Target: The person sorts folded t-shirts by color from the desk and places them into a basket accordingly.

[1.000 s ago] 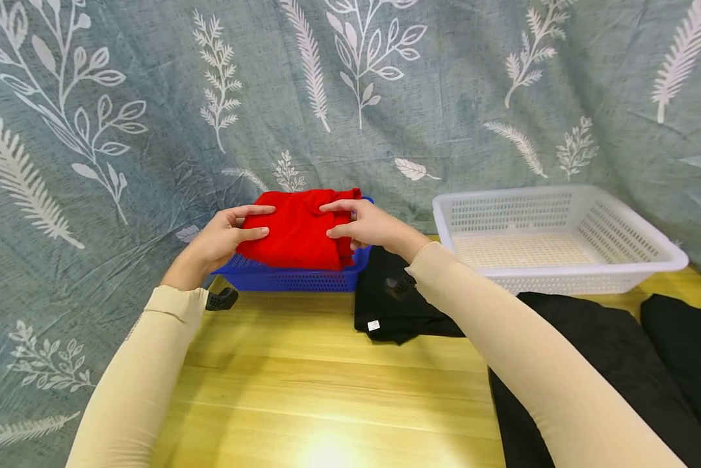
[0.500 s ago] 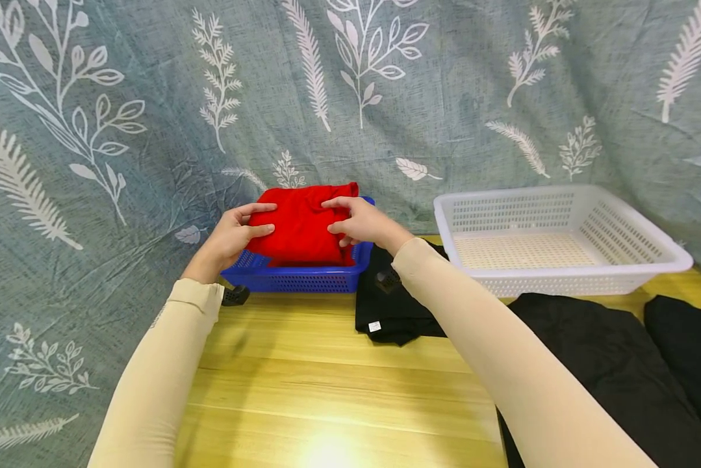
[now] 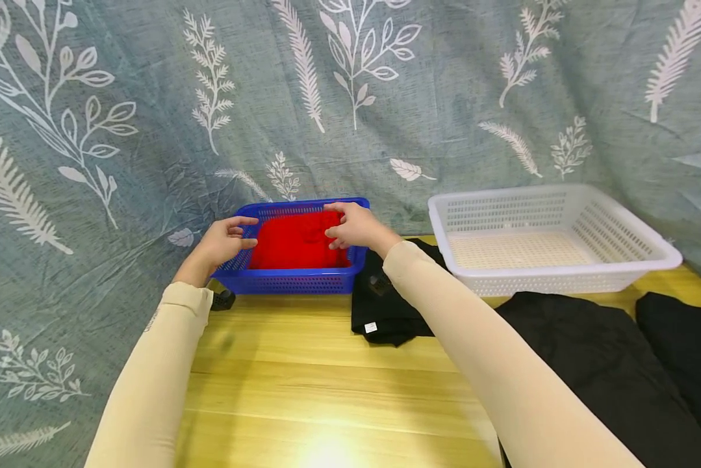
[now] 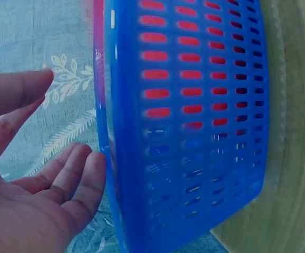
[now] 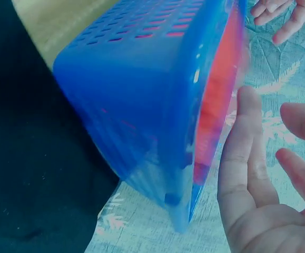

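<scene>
Head view: red cloth lies between both hands.

Left on yellow wooden table: blue perforated plastic basket, folded red cloth inside | left hand at basket's left end, right hand at its right | just right: folded black cloth | farther right: white perforated plastic basket | before that: spread black cloth | behind both baskets: grey-blue leaf-patterned fabric curtain

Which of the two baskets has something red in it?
The blue basket, on the left of the head view: red cloth lies inside it. The white basket, farther right, has no red and shows its bare bottom.
</scene>
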A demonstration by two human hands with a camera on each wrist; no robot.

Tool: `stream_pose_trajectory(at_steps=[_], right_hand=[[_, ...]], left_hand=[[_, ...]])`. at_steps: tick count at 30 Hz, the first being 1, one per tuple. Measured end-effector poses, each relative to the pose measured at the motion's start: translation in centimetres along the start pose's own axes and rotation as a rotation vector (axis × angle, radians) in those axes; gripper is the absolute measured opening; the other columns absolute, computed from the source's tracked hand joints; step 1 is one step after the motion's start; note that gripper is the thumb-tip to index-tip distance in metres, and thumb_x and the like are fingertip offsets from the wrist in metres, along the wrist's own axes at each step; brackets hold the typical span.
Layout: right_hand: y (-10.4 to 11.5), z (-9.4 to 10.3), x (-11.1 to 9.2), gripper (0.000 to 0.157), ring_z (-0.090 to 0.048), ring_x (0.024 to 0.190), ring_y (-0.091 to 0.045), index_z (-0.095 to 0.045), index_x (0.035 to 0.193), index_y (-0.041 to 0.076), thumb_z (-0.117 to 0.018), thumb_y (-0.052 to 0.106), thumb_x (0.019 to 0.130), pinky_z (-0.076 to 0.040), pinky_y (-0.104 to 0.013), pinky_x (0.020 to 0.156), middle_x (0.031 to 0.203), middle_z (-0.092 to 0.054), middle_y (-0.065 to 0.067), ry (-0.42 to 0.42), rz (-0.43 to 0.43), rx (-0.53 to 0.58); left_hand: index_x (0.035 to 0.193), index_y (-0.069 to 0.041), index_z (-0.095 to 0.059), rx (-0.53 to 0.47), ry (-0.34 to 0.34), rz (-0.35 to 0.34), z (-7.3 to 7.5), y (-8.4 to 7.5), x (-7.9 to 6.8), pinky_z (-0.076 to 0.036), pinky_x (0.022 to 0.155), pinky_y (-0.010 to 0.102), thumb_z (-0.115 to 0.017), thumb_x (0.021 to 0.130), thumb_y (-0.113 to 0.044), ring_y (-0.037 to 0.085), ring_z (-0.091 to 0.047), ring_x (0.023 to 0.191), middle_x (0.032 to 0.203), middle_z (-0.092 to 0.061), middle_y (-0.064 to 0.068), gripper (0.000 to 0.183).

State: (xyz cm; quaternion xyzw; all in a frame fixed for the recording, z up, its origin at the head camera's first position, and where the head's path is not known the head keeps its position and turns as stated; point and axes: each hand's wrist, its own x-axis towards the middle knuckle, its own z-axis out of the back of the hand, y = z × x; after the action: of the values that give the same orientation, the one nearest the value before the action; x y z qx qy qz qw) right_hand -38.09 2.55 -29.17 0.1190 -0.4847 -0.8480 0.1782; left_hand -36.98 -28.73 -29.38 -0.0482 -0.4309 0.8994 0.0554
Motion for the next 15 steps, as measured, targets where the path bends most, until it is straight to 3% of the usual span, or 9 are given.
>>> stream_pose_trajectory(at_steps=[3,15], right_hand=[[-0.4,0.2,-0.2,0.065,-0.077,0.113,-0.04,-0.04,0.167,0.013,-0.066,0.013,0.107,-0.062,-0.04,0.1,0.161,-0.046,-0.027,-0.01,-0.009,-0.014],[-0.3,0.6,-1.3,0.061,-0.078,0.111,-0.036,-0.043,0.164,0.015,-0.066,0.018,0.108,-0.062,-0.042,0.101,0.149,-0.061,-0.021,0.06,0.009,-0.071]], left_hand=[[0.162,-0.013,-0.048,0.055,-0.006,0.001,0.2,0.3,-0.3,-0.033,0.127,0.064,-0.064,0.108,-0.015,0.045,-0.034,0.157,0.168,-0.036,0.028,0.057],[0.158,-0.014,-0.052,0.013,0.04,-0.058,-0.5,-0.6,-0.9,-0.048,0.113,0.058,-0.067,0.107,-0.014,0.043,-0.055,0.138,0.156,-0.052,0.024,0.053]])
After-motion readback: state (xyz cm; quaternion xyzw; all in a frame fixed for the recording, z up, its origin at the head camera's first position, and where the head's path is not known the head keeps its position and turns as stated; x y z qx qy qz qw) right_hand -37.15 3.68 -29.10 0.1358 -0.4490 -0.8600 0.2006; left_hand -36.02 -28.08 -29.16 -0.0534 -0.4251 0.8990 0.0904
